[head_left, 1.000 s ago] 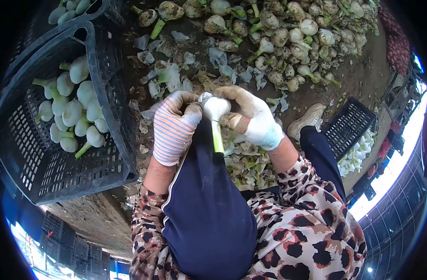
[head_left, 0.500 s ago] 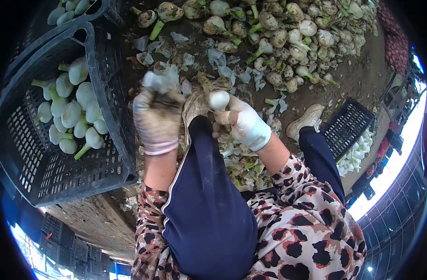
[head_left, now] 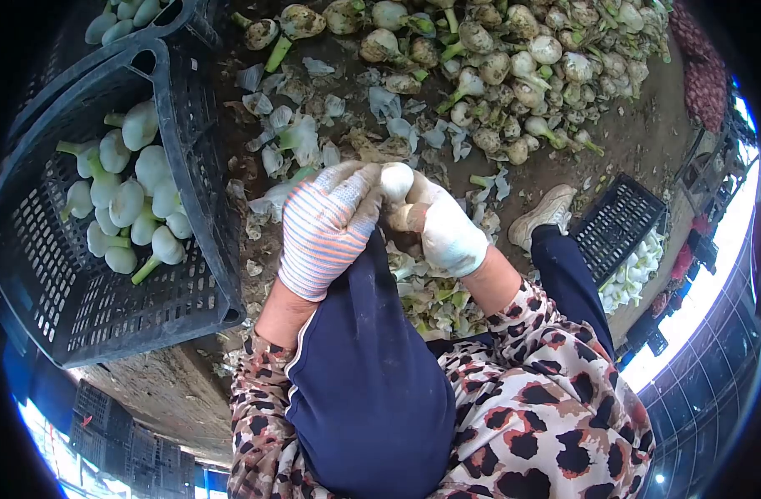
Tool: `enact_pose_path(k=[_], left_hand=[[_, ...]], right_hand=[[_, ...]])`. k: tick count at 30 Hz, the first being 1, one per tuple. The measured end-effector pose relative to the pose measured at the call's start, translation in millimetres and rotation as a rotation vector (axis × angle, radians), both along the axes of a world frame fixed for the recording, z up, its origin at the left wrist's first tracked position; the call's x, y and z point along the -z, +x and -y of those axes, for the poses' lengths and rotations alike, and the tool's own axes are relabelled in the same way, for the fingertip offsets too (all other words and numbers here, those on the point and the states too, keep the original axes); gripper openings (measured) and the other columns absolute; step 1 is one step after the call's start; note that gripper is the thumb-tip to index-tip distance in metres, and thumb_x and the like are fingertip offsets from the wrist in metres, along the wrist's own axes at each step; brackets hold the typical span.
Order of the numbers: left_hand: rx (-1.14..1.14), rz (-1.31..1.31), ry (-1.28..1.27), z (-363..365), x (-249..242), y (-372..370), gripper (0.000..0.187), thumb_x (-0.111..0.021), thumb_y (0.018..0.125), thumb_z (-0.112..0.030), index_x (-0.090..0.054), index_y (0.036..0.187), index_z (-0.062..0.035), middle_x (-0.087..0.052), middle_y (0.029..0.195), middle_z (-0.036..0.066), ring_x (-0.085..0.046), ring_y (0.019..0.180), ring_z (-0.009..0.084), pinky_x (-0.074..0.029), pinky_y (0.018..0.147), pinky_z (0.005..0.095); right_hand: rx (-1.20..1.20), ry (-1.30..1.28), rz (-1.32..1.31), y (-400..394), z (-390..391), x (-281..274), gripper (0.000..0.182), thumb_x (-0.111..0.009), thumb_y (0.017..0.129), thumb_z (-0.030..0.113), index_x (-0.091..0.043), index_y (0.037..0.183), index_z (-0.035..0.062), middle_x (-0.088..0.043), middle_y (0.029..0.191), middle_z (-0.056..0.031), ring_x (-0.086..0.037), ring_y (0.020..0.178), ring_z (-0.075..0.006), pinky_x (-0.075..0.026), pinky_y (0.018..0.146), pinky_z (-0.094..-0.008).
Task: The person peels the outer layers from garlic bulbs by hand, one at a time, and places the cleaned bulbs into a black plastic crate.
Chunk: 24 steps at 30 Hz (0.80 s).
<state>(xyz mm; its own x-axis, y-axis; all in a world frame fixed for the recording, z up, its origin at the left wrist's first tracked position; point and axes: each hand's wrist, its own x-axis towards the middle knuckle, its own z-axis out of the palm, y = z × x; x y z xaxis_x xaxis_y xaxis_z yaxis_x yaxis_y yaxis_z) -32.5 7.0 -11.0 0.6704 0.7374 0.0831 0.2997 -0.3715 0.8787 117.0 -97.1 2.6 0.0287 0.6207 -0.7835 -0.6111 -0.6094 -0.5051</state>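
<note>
A white, peeled-looking garlic bulb (head_left: 396,181) sits between my two gloved hands, above my knee. My right hand (head_left: 448,230) has its fingers wrapped round the bulb's lower side. From the other side, my left hand (head_left: 332,226), in a striped glove, presses its closed fingertips against the bulb; what they pinch there is hidden. The stem end is covered by my fingers. Loose garlic skins (head_left: 301,140) lie on the ground just beyond my left hand.
At left stands a black plastic crate (head_left: 201,179) holding several clean garlic bulbs (head_left: 126,204). A heap of dirty garlic (head_left: 522,71) covers the ground ahead. To the right are a shoe (head_left: 543,218), an overturned-looking black crate (head_left: 620,226) and white garlic (head_left: 638,279).
My left hand has come right, from over the ground to the bulb, and closed against it. The pale skin it held has left it. My right hand still holds the bulb.
</note>
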Motion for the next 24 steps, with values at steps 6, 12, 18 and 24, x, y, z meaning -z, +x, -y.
enact_pose_path(k=[6,12,18,24], left_hand=[[-0.322,0.056,-0.957,-2.0,5.4,2.3,0.019,-0.060,0.093,-0.015,-0.068,0.097,0.0014,-0.070,0.087,0.006,-0.063,0.077,0.0117,-0.052,0.070,0.0286],[-0.579,0.236,-1.149,8.8,23.6,-14.7,0.029,-0.069,0.094,-0.025,-0.068,0.106,0.0007,-0.071,0.099,0.010,-0.066,0.090,0.0135,-0.054,0.080,0.0288],[0.006,0.215,-0.808,9.4,5.7,-2.1,0.072,-0.079,0.087,-0.031,-0.047,0.145,-0.0009,-0.062,0.132,0.012,-0.059,0.124,0.0234,-0.043,0.107,0.0349],[-0.299,0.325,-1.090,-17.5,-23.3,11.9,0.068,-0.071,0.094,-0.032,-0.043,0.144,0.0058,-0.067,0.108,0.013,-0.067,0.097,0.0189,-0.054,0.084,0.0254]], right_hand=[[-0.012,0.087,-0.457,4.8,3.3,-16.1,0.053,-0.069,0.081,0.015,-0.052,0.130,0.0076,-0.054,0.083,0.0015,-0.036,0.052,-0.0023,-0.028,0.042,-0.0191],[0.133,0.142,-0.568,8.8,6.1,-8.6,0.054,-0.072,0.080,0.016,-0.052,0.129,0.0070,-0.050,0.074,-0.0005,-0.035,0.048,-0.0053,-0.024,0.040,-0.0203],[-0.163,0.038,-0.087,10.1,-9.0,-20.9,0.054,-0.061,0.080,0.010,-0.053,0.133,0.0074,-0.057,0.090,0.0009,-0.048,0.062,-0.0065,-0.038,0.051,-0.0218],[-0.327,0.523,-0.051,57.9,-6.2,2.5,0.093,-0.062,0.087,0.069,-0.051,0.135,-0.0102,-0.065,0.121,-0.0174,-0.063,0.112,-0.0226,-0.051,0.095,-0.0318]])
